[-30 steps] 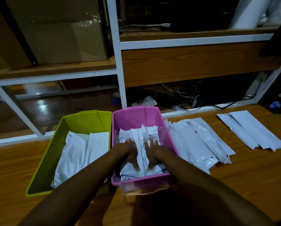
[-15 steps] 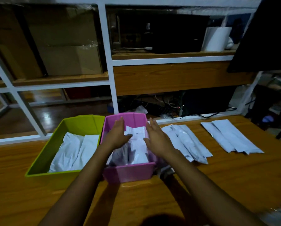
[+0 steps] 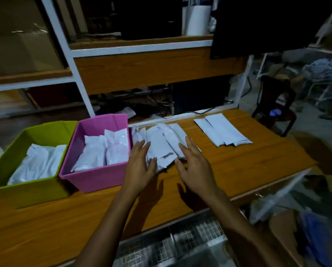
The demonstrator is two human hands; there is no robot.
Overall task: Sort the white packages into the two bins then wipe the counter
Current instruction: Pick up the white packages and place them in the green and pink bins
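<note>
My left hand (image 3: 140, 166) and right hand (image 3: 195, 168) hover, fingers spread and empty, over overlapping white packages (image 3: 161, 147) on the desk (image 3: 238, 166); a careless scoop could slide some off.

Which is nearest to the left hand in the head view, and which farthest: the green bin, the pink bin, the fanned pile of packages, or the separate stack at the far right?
From the left hand:
1. Fanned pile of packages, under its fingertips.
2. Pink bin, just to its left.
3. Green bin at far left and separate stack at far right: too close to call.
</note>
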